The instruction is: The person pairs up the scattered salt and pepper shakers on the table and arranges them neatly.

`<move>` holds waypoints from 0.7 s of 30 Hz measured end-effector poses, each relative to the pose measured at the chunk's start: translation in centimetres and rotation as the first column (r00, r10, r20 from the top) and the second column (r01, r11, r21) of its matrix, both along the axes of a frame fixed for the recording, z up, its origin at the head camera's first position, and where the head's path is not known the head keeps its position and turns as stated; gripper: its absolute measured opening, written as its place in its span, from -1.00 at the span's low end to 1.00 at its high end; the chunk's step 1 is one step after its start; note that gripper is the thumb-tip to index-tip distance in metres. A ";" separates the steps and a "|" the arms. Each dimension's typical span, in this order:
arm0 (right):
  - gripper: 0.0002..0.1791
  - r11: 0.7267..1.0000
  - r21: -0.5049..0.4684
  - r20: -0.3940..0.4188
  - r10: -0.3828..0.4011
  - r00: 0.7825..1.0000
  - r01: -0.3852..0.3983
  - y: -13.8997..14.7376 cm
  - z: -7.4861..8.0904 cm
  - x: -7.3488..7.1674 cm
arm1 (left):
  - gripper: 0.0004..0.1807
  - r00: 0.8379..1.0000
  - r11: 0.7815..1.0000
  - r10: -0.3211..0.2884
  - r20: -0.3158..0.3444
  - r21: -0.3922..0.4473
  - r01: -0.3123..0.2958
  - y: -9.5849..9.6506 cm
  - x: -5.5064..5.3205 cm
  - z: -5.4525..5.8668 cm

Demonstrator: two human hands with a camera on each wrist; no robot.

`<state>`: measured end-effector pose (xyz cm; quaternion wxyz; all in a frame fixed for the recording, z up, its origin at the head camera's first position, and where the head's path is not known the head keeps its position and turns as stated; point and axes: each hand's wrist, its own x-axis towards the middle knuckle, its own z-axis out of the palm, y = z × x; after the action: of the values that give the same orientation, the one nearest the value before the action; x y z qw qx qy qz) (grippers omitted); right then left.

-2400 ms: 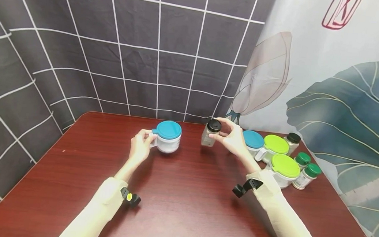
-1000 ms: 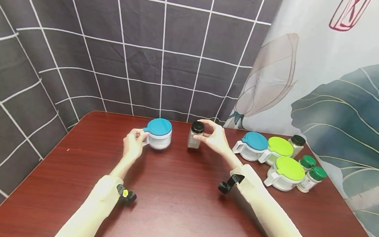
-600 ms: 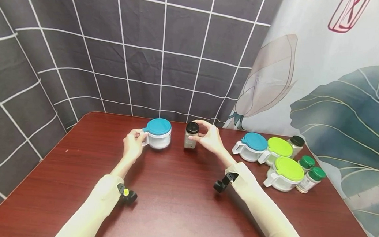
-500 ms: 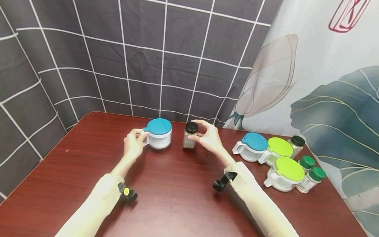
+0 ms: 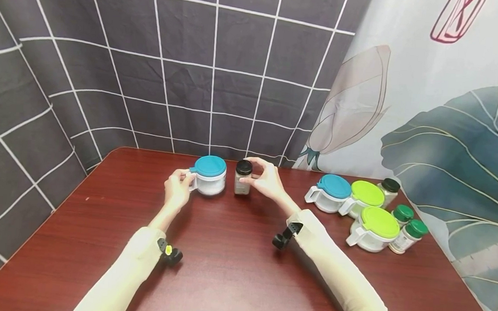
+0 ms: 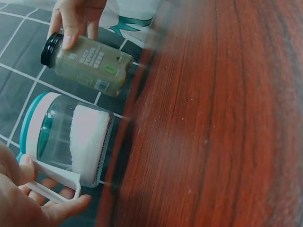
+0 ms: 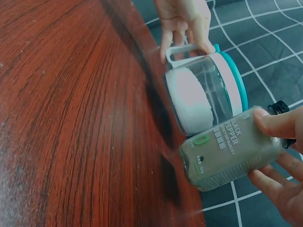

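The left hand (image 5: 177,188) grips a blue-lidded jar's (image 5: 211,184) handle (image 6: 61,174), the right hand (image 5: 267,179) a "BLACK PEPPER" bottle (image 7: 232,153) farther right, finer print (image 7: 200,166) unclear.

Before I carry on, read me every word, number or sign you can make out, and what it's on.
"BLACK PEPPER": on the black-capped jar in the right hand.
"QUALITY": smaller, same jar; the word before it is unclear.
Same jar: other characters, small print and the green oval's lettering are too blurred.
Front green-capped shaker: label too small to read.
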<state>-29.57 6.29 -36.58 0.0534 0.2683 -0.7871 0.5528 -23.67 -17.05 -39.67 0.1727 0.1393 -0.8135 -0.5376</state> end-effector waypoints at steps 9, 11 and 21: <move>-0.44 1.000 0.000 0.009 0.022 1.000 -0.022 -1.0 1.1 1.2 | -0.66 1.000 0.999 0.020 -0.001 0.029 -0.020 0.0 0.0 -0.2; -0.44 1.000 0.004 0.016 0.023 1.000 -0.023 -1.2 1.2 1.3 | -0.67 1.000 0.999 0.025 -0.001 0.028 -0.025 0.1 0.1 -0.1; -0.40 1.000 0.007 0.013 -0.024 1.000 0.024 -1.5 -2.2 -1.6 | -0.67 1.000 1.000 0.024 0.012 0.019 -0.024 0.0 0.1 -0.5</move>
<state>-31.13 4.77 -38.81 0.0537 0.2555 -0.7925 0.5511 -23.61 -17.05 -40.17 0.1730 0.1538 -0.8077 -0.5422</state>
